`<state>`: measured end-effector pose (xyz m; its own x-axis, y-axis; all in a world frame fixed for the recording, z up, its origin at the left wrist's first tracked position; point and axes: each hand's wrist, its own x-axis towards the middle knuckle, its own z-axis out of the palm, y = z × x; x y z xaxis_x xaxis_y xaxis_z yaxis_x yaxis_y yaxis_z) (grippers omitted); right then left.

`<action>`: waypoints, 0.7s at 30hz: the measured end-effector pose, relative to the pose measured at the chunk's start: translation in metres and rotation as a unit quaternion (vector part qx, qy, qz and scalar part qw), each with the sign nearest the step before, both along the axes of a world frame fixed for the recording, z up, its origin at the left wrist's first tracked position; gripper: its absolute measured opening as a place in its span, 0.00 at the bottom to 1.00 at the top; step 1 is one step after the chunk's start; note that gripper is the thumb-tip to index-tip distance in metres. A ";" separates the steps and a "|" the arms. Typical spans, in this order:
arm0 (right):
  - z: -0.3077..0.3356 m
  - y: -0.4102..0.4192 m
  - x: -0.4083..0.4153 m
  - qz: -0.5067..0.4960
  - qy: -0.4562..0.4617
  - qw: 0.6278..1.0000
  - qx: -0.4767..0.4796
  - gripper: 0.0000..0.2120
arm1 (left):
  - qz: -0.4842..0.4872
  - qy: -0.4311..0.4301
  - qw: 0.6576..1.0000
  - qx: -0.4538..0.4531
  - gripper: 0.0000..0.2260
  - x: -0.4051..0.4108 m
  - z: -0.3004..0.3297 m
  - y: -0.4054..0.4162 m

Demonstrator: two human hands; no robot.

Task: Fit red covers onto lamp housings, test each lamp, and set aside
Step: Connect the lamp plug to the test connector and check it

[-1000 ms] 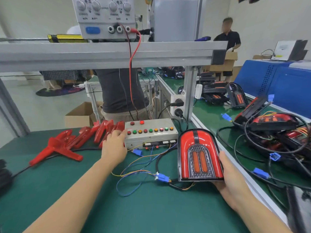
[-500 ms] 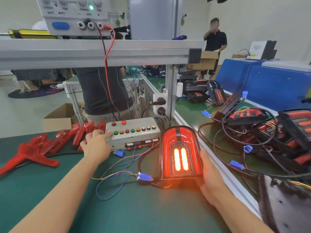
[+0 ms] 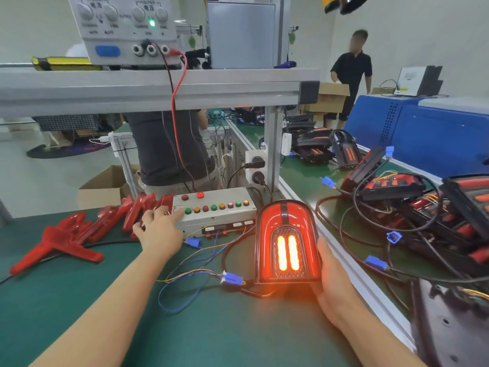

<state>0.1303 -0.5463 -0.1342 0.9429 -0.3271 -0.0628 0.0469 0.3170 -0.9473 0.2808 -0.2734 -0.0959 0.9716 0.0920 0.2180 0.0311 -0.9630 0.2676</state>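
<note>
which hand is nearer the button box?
Left. The left hand has its fingertips on the button box; the right hand holds the lit lamp beside it, apart from the box.

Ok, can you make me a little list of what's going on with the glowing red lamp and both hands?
Lamp: red lamp upright on the green table, two bars glowing orange
Right hand: right hand holds the lamp's right edge
Left hand: left hand fingertip touches the button box
Plug: blue plug joins the lamp to the wires
Spare covers: red covers piled on the left
</note>
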 end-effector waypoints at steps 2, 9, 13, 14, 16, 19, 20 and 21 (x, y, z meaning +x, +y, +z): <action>-0.001 0.000 0.000 0.002 0.010 1.000 -0.007 0.22 | 0.009 -0.006 0.999 0.032 0.28 -0.004 0.003 -0.009; -0.005 -0.003 0.002 0.011 0.017 1.000 -0.012 0.21 | -0.124 -0.041 0.991 0.039 0.24 -0.018 0.000 -0.080; -0.008 -0.004 0.003 0.012 0.019 1.000 -0.005 0.21 | -0.144 0.018 0.989 0.017 0.24 -0.011 0.004 -0.107; -0.009 -0.005 0.004 0.010 0.020 1.000 -0.005 0.21 | -0.143 0.027 0.989 0.017 0.24 -0.009 0.004 -0.112; -0.009 -0.005 0.004 0.012 0.022 1.000 -0.003 0.21 | -0.135 0.041 0.990 0.017 0.25 -0.007 0.004 -0.118; -0.008 -0.005 0.004 0.015 0.023 1.000 0.000 0.21 | -0.099 0.054 0.993 0.025 0.29 -0.008 0.002 -0.120; -0.008 -0.005 0.004 0.016 0.022 1.000 0.000 0.21 | -0.083 0.058 0.995 0.026 0.30 -0.009 0.001 -0.119; -0.007 -0.005 0.004 0.015 0.023 1.000 -0.001 0.21 | -0.068 0.062 0.995 0.024 0.31 -0.009 0.000 -0.117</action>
